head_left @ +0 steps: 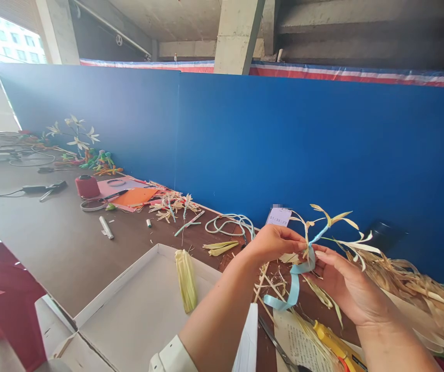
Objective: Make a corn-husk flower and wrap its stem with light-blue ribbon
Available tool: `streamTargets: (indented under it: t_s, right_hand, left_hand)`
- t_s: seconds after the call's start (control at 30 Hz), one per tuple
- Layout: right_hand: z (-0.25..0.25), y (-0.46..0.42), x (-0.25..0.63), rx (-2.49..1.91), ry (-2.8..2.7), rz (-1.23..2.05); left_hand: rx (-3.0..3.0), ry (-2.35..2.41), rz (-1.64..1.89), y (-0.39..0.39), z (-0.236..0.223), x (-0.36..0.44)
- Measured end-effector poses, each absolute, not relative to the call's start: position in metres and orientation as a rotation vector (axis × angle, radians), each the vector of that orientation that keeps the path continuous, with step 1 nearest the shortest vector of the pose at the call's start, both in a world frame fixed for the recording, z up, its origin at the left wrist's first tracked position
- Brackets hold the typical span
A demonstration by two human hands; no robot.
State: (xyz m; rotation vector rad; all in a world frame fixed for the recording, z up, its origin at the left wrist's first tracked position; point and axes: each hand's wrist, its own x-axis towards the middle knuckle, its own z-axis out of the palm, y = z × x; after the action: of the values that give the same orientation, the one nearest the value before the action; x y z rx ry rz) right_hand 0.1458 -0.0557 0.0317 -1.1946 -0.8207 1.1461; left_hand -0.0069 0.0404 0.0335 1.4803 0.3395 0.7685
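Between my two hands is a flower spray made of pale corn husk, its stem wrapped in light blue tape (320, 235). Cream husk petals (357, 245) spread from it to the upper right and right. My left hand (279, 242) pinches the base of the stem from the left, fingertips together. From the right, my right hand (341, 268) closes thumb and fingers at the same spot, where the tape wraps round. The loose light blue tape end (293, 292) curls down below the hands. Exactly what lies under the fingertips is partly hidden.
A white box lid (124, 315) holds a folded green husk (186, 281). Scissors (278, 343) and a yellow glue gun (336, 346) lie close below my hands. Dried husks (403, 284) pile up at right. A blue partition (264, 139) stands behind, with a red stool (8, 294) at left.
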Motion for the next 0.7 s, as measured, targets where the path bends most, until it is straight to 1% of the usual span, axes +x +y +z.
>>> streamTargets:
  t_s: [0.2, 0.4, 0.53, 0.7]
  right_hand:
    - [0.030, -0.056, 0.145, -1.183, -0.793, 1.152]
    - [0.028, -0.055, 0.145, -1.231, -0.723, 1.095]
    - [0.032, -0.056, 0.137, -1.268, -0.687, 0.990]
    - [0.037, -0.055, 0.127, -1.281, -0.647, 0.782]
  left_hand:
    - [1.475, 0.380, 0.717, 0.044, 0.031, -0.007]
    - [1.535, 0.436, 0.751, 0.044, 0.032, -0.007]
    - [1.636, 0.501, 0.814, 0.043, 0.032, -0.005]
    - [1.805, 0.558, 0.918, 0.041, 0.030, 0.002]
